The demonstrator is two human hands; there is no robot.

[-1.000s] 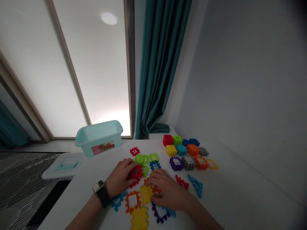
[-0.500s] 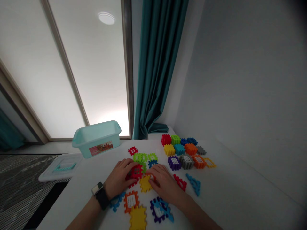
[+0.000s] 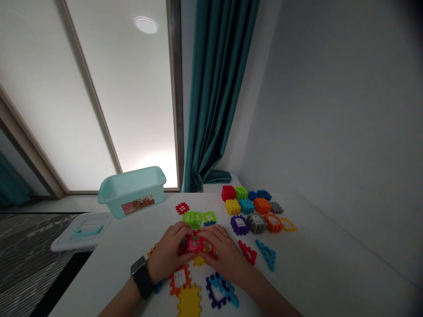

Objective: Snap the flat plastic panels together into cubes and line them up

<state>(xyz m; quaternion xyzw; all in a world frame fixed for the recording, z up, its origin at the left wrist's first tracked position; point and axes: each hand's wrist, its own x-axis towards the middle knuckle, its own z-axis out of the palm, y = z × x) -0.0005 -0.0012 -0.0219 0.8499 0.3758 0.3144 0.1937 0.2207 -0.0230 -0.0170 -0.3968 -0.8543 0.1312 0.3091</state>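
My left hand (image 3: 170,248), with a dark smartwatch (image 3: 142,273) on its wrist, is closed on the left side of a red interlocking tile (image 3: 195,245). From the right, my right hand (image 3: 224,252) curls its fingers round an orange interlocking tile (image 3: 210,249) that meets the red one. How far the two are joined is hidden by the fingers. Partly covered beneath them is a yellow tile (image 3: 198,260). Green tiles (image 3: 192,218) lie just beyond my hands. Closer to me are an orange frame tile (image 3: 180,278), a yellow tile (image 3: 189,301) and a purple tile (image 3: 211,296) under a blue triangular piece (image 3: 228,288).
Stacks of coloured tiles, among them a grey stack (image 3: 256,223), stand at the right rear. A red triangular piece (image 3: 247,252) and a blue one (image 3: 266,255) lie right of my right hand. A mint tub (image 3: 112,204) and its clear lid (image 3: 82,235) sit at left.
My hands have come closer together, the left shifting right. The red tile has moved right, against the orange one, and covers more of the yellow tile.
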